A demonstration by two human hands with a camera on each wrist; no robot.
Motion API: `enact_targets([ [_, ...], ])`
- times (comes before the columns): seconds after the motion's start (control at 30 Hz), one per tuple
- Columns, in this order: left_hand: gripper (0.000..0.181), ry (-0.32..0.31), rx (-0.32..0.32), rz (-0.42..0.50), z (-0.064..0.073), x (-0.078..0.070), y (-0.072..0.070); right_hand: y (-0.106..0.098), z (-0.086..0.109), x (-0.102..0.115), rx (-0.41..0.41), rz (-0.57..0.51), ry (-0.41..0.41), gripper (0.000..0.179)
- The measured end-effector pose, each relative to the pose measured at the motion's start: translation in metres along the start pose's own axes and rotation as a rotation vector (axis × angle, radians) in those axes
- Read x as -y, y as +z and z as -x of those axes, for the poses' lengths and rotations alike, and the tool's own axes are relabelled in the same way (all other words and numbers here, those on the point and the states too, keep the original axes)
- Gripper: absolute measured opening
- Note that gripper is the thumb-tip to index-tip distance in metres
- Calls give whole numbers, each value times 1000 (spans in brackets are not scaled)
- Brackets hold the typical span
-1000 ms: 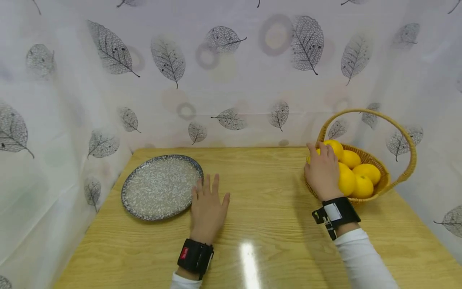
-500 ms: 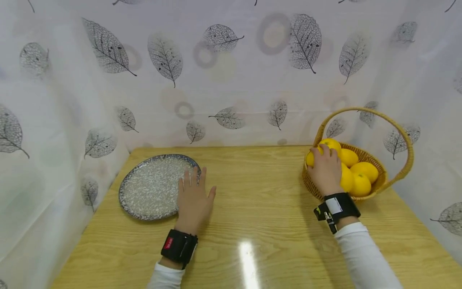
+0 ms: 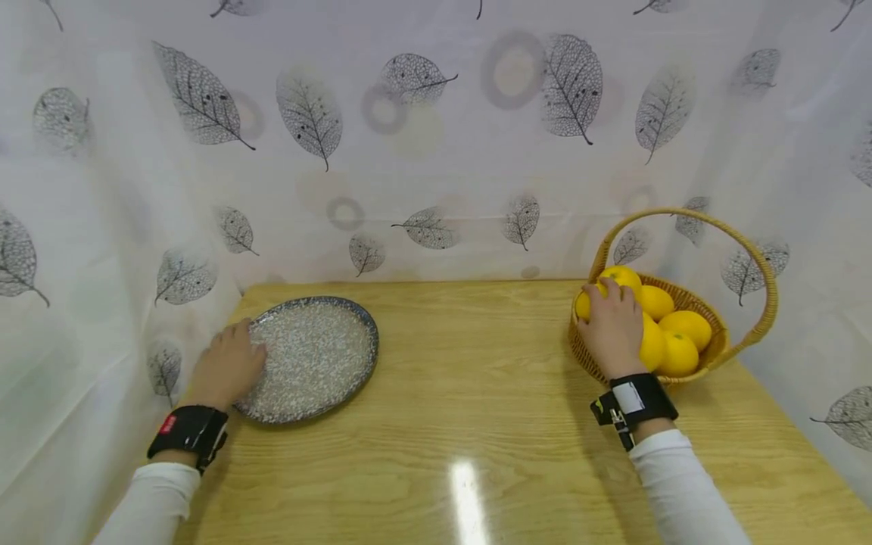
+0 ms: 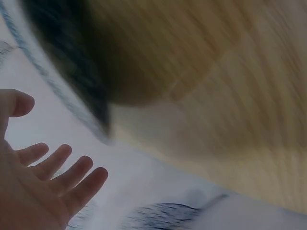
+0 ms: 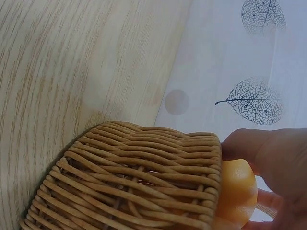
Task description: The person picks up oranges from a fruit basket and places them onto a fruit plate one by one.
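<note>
Leaf-print cloth (image 3: 470, 178): pale, with grey skeleton leaves and faint rings, hanging at the left, back and right of the surface.
Left sleeve (image 3: 150, 499): white, reaching in from the lower left.
Left wristband (image 3: 189, 433): black, with a small red label.
Left grip (image 3: 228, 367): released, palm bare, fingers and thumb loosely bent and spread apart; it overlaps the plate's left edge in the head view, and whether it touches the rim I cannot tell.
Speckled plate (image 3: 316, 356): oval, grey-white with a dark rim, on the left part of the surface; its edge is blurred in the left wrist view.
Surface (image 3: 477, 363): light wood grain, with a bright streak of reflected light near the front.
Held orange (image 3: 583, 305): at the left side of the wicker basket, partly covered by fingers.
Right grip (image 3: 613, 325): grasping that fruit, thumb and fingers on either side of it, just beside the basket rim.
Right wristband (image 3: 642, 401): black, with a white patch and a small metal clip.
Wicker basket (image 3: 582, 352): woven, tan, upright on the right part of the surface, its tall handle arched above.
Other oranges (image 3: 684, 331): five visible, heaped inside the basket.
Right sleeve (image 3: 688, 484): white, reaching in from the lower right.
</note>
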State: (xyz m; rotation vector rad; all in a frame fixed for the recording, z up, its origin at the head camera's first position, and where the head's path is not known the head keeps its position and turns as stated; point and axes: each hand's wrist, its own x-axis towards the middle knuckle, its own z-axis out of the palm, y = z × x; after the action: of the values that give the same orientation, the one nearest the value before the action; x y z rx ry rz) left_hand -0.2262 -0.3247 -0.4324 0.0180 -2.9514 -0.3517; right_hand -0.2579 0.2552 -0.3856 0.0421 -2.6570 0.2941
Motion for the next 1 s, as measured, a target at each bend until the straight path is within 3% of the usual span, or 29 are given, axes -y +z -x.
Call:
enact_targets([
  [0.1,57,-24,10,-8,-3,28,0,0,0,-1,-6,1,1,51],
  [0.27,52,-43,-8,8,0,42,-3,0,1,-1,-13,9,-5,51],
  [0.5,49,-78,0,-8,-3,45,3,-2,2,0,-13,10,-4,51],
  [0.87,39,-21,108,-23,-13,48,4,-2,2,-3,-6,14,-5,53],
  [1.0,39,-7,101,-26,-10,44,7,-3,0,-3,-5,10,-14,53],
])
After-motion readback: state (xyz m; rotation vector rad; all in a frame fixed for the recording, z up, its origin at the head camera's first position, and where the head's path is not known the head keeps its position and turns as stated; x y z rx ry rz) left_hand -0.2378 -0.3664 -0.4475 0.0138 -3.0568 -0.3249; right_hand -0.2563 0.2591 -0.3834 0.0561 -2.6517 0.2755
